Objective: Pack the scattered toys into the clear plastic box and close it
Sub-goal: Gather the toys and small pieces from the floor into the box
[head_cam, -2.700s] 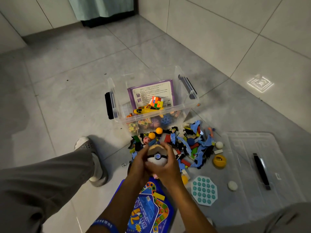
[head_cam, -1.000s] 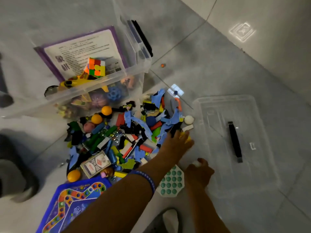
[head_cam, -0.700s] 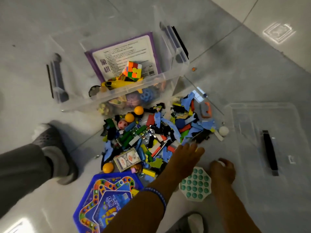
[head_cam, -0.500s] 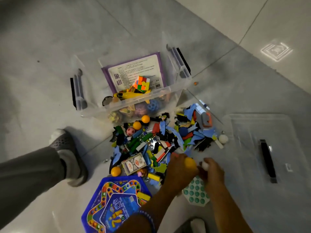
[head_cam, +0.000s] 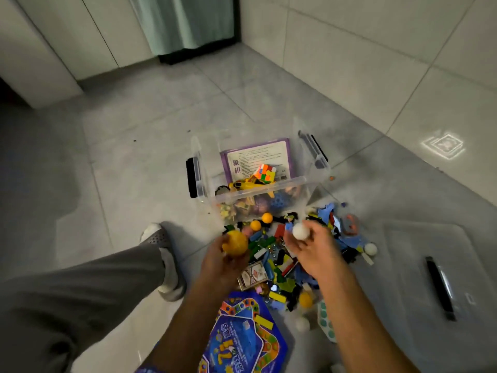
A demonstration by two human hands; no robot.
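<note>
Grey tiled floor [head_cam: 150, 146] carries the clear plastic box [head_cam: 258, 189], lidless at frame centre, toy pile [head_cam: 295, 254] below it. Left hand [head_cam: 223, 259] has its grip around a yellow ball [head_cam: 234, 243]; right hand [head_cam: 313, 246] pinches a white ball [head_cam: 300, 231]. Clear lid [head_cam: 430, 275] lies lower right.

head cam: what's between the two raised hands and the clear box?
In the head view, part of the toy pile lies there, including two small orange balls near the clear box front wall; no bare floor.

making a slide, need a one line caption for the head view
Left hand holds an orange ball, right hand a white ball, above toys before the clear box.
</note>
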